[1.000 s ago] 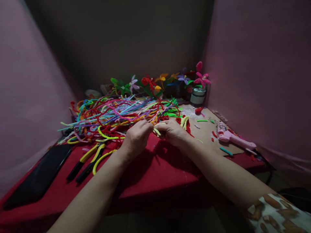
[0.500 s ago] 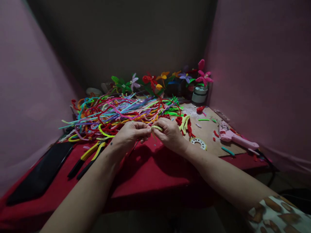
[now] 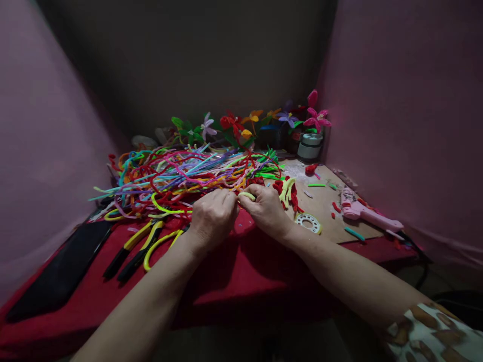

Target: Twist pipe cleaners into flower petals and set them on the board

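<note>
A short pale yellow-green fuzzy strip is pinched in my right hand, above the red cloth. My left hand meets it at the fingertips, closed with its back toward the camera; what its fingers grip is hidden. Just behind both hands lies a large pile of coloured pipe cleaners. To the right of my right hand are pale yellow bent pieces among red ones, and a white ring-shaped spool.
Yellow-black pliers, a yellow scissor handle and a black flat object lie left. A pink glue gun rests right, by a brown board. Fuzzy flowers and a jar stand behind.
My left hand has rolled over, its back now facing the camera and its fingers curled. Its wrist has moved right, uncovering the yellow scissor handle. My right hand still holds the yellow-green strip.
</note>
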Tool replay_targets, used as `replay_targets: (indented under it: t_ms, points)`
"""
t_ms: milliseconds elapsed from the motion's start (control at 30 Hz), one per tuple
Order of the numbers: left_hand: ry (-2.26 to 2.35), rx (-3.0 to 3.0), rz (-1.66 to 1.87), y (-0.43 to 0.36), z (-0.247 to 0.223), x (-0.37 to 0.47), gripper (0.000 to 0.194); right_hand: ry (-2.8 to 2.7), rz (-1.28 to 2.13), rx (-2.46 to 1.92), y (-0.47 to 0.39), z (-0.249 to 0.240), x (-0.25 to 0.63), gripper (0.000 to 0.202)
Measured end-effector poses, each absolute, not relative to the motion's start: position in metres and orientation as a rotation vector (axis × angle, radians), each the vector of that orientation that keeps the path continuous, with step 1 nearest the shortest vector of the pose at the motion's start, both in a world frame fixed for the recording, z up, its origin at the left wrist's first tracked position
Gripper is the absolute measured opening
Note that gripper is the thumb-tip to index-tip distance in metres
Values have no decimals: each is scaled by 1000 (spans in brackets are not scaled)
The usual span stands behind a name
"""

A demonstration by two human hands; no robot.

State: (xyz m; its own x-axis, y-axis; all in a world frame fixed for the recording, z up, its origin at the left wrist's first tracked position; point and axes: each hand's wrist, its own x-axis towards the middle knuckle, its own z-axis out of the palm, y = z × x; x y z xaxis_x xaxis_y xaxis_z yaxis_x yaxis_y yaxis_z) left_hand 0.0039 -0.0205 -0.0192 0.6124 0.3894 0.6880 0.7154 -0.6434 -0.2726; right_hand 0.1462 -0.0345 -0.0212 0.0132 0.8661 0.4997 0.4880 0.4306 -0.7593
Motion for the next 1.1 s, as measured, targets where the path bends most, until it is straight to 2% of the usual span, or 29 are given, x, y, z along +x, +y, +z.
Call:
replay_targets:
  t_ms: [167, 267, 367, 467, 633, 733, 833, 933, 1033, 1100]
  points:
    - [-715, -2175, -694, -24, -20, 7, 21, -1421, 1077, -1144, -27, -21, 151, 14]
    - [-805, -2328, -774, -22, -19, 7, 19, -1365, 1228, -1098, -23, -19, 155, 16]
    - [-1046, -2702, -1107, -19, -11, 5, 12, -1422, 1131, -1154, -20, -17, 158, 14]
    - [-1361, -3076, -1337, -17, 2, 0, 27, -1545, 942, -1189, -21, -16, 160, 13]
    - [-1783, -3493, -1055, -14, 12, -12, 36, -1873, 566, -1073, -26, -17, 157, 14]
    - [-1802, -3616, -914, -12, 14, -15, 27, -1994, 338, -1000, -27, -21, 155, 12]
    - [-1829, -3557, -851, -11, 14, -15, 20, -2041, 192, -962, -27, -24, 153, 10]
    - [-1711, -3338, -881, -10, 7, -11, 20, -2005, 197, -1047, -27, -24, 152, 10]
    - [-1402, -2882, -892, -12, -7, -3, 20, -1834, 364, -1237, -26, -23, 150, 11]
    - [-1196, -2580, -780, -17, -16, 4, 24, -1638, 652, -1307, -23, -23, 149, 15]
